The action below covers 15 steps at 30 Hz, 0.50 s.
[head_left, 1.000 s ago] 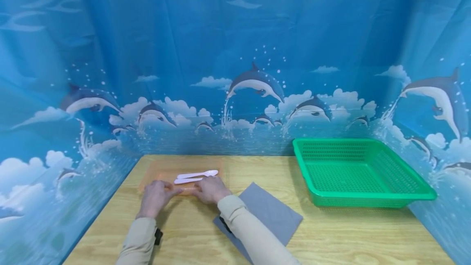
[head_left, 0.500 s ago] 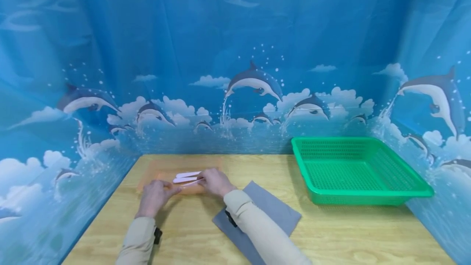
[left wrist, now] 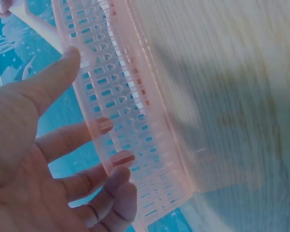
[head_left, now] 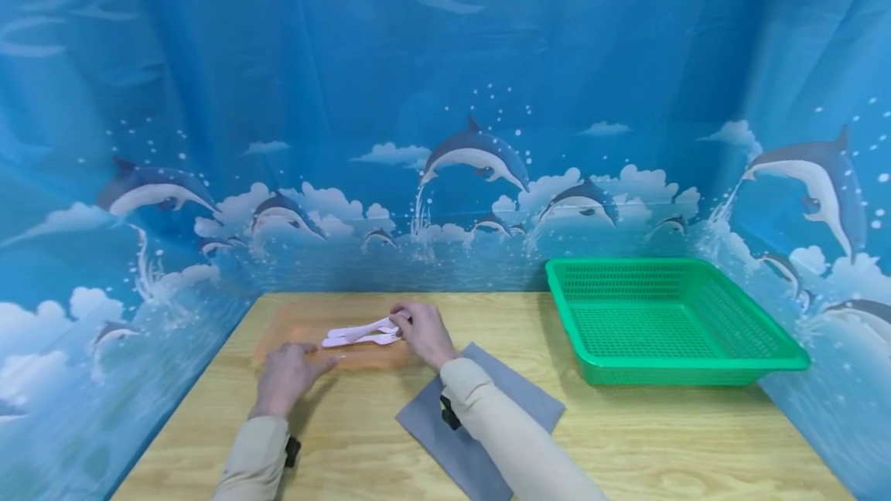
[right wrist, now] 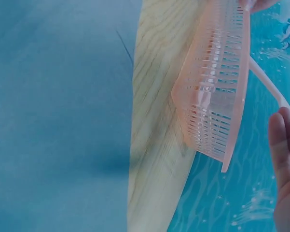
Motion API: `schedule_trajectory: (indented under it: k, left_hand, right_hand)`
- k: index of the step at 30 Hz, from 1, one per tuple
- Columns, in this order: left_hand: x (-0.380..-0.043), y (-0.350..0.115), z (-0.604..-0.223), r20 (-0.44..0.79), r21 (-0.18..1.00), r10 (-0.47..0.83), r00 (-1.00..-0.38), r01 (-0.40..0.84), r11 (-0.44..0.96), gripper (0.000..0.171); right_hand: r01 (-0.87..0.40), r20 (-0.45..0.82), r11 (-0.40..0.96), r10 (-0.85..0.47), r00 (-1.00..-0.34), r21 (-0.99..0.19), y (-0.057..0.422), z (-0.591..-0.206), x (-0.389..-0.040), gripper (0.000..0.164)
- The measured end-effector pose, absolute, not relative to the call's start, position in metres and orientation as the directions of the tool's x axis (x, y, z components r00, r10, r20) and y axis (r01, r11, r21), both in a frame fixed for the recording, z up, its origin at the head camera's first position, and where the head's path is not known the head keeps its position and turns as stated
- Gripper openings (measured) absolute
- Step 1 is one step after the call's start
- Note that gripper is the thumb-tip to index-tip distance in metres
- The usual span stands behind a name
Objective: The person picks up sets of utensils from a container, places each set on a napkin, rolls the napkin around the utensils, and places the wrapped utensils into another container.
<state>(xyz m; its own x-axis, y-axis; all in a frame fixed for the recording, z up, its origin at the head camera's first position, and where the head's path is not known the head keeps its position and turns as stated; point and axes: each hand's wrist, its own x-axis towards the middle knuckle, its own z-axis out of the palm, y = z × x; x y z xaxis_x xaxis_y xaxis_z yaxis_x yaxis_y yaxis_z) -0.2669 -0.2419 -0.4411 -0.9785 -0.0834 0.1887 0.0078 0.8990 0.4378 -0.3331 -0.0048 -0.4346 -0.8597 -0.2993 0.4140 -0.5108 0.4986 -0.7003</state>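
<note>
A translucent orange plastic basket [head_left: 278, 327] with slotted walls stands at the table's back left. My left hand [head_left: 287, 379] is at its near-left rim; in the left wrist view its thumb touches the rim and its fingertips reach over the slotted wall [left wrist: 135, 140]. My right hand [head_left: 426, 335] pinches the right end of a slim white plastic utensil [head_left: 365, 330], which slants down into the basket. Fingers hide its far end, so its kind cannot be told. Beneath it, white plastic cutlery [head_left: 337, 342] lies in the basket, handles to the left.
A grey cloth [head_left: 480, 424] lies flat under the right forearm. Further right stands a large green slotted basket [head_left: 647, 331]. Blue dolphin-print sheeting [head_left: 445, 99] surrounds the wooden table [head_left: 647, 439] at the back and sides.
My right hand has left the basket's near rim and risen to the right, now pinching a white utensil whose right end is raised. The left hand stays at the near-left rim.
</note>
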Motion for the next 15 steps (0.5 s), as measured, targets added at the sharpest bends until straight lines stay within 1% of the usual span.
schedule_trajectory:
  k: [3,7,11,15]
  left_hand:
    - [-0.265,-0.239,-0.441,0.205,0.415,-0.083,-0.975,0.009,0.91,0.065]
    - [-0.264,-0.232,-0.439,0.245,0.401,-0.08,-0.966,0.026,0.916,0.064]
    - [-0.265,-0.223,-0.438,0.312,0.374,-0.061,-0.948,0.063,0.925,0.06]
    - [-0.267,-0.211,-0.438,0.373,0.349,-0.023,-0.928,0.118,0.93,0.056]
  right_hand:
    - [-0.467,0.396,0.433,-0.248,-0.884,-0.771,0.0,-0.434,-0.333,0.016]
    - [-0.426,0.386,0.353,-0.18,-0.905,-0.833,0.006,-0.434,-0.334,0.016]
    - [-0.42,0.403,0.289,-0.119,-0.908,-0.86,0.014,-0.433,-0.335,0.017]
    - [-0.416,0.415,0.259,-0.061,-0.908,-0.872,0.025,-0.431,-0.336,0.023]
